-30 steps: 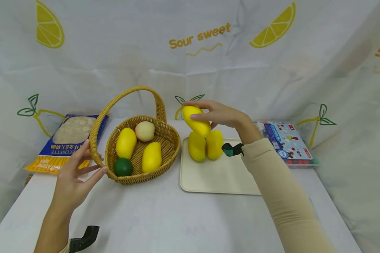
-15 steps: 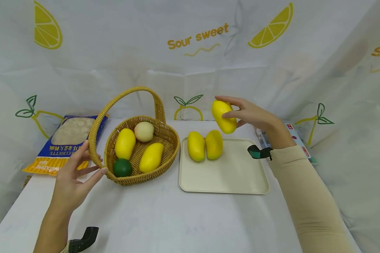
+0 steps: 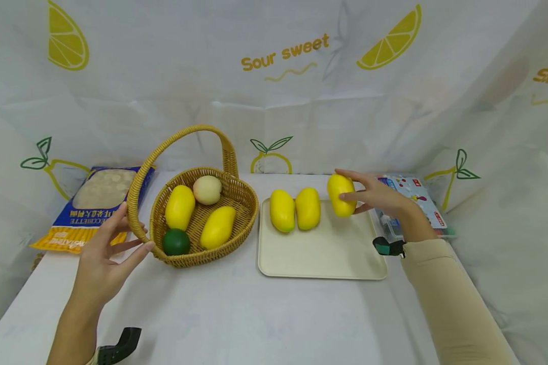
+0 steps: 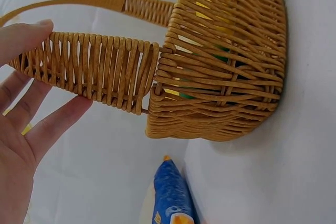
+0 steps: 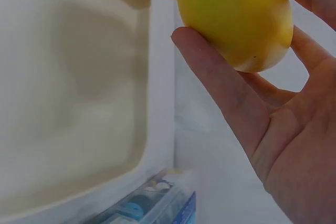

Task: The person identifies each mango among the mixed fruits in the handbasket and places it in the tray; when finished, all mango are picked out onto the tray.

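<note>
My left hand point(image 3: 102, 258) grips the handle of a wicker basket point(image 4: 226, 77), thumb on one side and fingers on the other. In that basket lie two yellow mangoes point(image 3: 180, 208), a pale round fruit point(image 3: 207, 190) and a dark green round fruit point(image 3: 176, 242). Over the back right of a beige tray point(image 3: 319, 261), my right hand point(image 3: 381, 195) holds another mango point(image 3: 339, 190) between thumb and fingers. The right wrist view shows this mango point(image 5: 236, 19) close up, above the tray's edge. Side by side on the tray rest two more mangoes point(image 3: 282, 212).
Left of the basket lies a blue and yellow pasta bag point(image 3: 96, 203). A clear plastic box point(image 3: 415, 203) with a printed label stands behind the right forearm, partly hidden. A white cloth with lemon prints point(image 3: 274, 111) hangs along the back of the white table point(image 3: 237, 319).
My right hand has carried its mango rightward from above the two tray mangoes, then lowered it toward the tray's back right. The left hand stays on the basket handle.
</note>
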`<state>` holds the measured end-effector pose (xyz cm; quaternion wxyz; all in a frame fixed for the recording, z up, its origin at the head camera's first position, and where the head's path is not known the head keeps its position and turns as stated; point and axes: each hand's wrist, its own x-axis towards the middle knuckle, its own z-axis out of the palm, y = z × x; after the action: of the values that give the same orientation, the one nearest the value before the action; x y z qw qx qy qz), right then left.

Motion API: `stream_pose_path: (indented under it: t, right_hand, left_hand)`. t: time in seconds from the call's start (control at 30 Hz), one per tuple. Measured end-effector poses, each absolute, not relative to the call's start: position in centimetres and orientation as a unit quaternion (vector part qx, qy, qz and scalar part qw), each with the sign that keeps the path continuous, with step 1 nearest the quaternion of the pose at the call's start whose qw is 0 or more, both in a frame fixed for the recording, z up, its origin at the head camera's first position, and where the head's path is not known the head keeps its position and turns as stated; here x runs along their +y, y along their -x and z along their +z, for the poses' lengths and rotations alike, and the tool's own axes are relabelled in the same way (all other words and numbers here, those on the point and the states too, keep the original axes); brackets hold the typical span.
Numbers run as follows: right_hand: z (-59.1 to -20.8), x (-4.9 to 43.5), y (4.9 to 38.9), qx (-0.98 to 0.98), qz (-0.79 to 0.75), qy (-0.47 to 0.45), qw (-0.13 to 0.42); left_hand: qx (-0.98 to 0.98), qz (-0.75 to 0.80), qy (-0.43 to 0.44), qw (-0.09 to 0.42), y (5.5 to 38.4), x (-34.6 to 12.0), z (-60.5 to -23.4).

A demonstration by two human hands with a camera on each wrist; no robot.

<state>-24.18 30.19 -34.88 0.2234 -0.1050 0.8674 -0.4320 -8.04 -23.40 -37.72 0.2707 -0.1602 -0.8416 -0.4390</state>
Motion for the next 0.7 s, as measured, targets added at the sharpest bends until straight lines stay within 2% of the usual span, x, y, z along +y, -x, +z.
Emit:
stream_pose_path:
  t: [0.3, 0.7]
  right_hand:
    - [-38.5, 30.1, 23.5, 0.863, -0.435, 0.076, 0.246]
    - [-39.8, 29.4, 23.6, 0.875, -0.41, 0.063, 0.25]
  left_hand:
    - [-0.838, -0.435, 0.173, 0.281, 8.1, -23.3, -37.6]
    - [-0.837, -0.434, 0.175, 0.285, 8.1, -23.3, -37.6]
